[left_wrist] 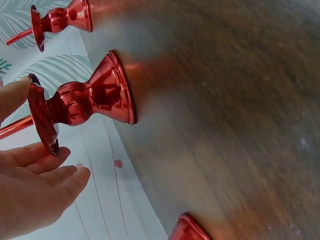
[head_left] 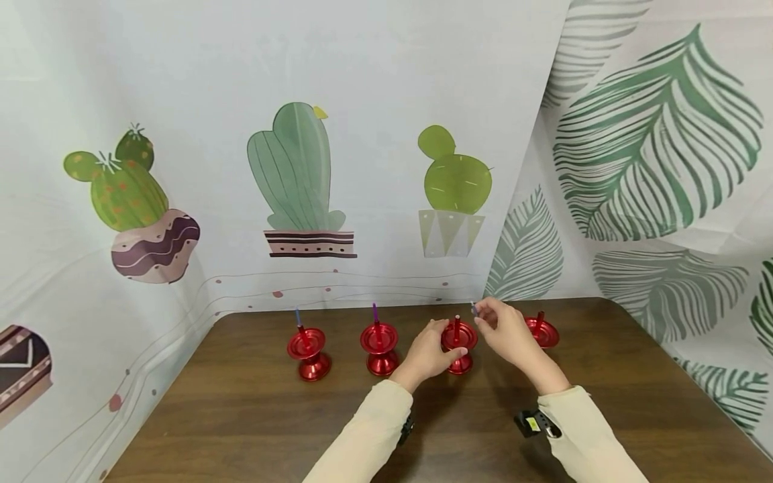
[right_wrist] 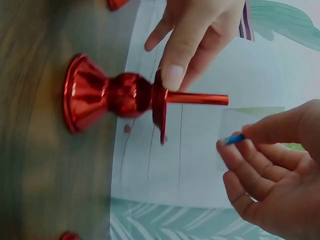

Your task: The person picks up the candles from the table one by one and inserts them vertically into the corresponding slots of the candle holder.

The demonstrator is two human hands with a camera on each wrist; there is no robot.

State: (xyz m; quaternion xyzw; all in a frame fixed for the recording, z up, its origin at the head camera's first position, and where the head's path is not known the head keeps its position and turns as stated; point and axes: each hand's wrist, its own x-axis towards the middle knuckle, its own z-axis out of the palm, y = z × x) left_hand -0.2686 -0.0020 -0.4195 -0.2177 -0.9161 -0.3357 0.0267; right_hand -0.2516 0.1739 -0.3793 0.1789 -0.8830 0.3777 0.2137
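My left hand (head_left: pixel 427 354) holds the dish rim of a shiny red metal candle holder (head_left: pixel 461 363), thumb at the near side and fingers at the far side. The holder stands upright on the table, and its thin red tube (right_wrist: pixel 200 98) points up from the dish with no candle showing in it. Just right of that tube, my right hand (head_left: pixel 508 334) pinches a small thin blue candle (right_wrist: pixel 234 138) between thumb and fingertips. Most of the candle is hidden by the fingers. In the right wrist view, the candle is apart from the tube's end.
Leftward stand two matching red holders, one (head_left: pixel 314 366) bearing a thin blue candle (head_left: pixel 298 317), the other (head_left: pixel 382 363) a purple candle (head_left: pixel 375 312). Another red holder (head_left: pixel 548 335) is partly behind my right hand. A cactus-print cloth (head_left: pixel 374 201) hangs behind the brown wooden table (head_left: pixel 253 416).
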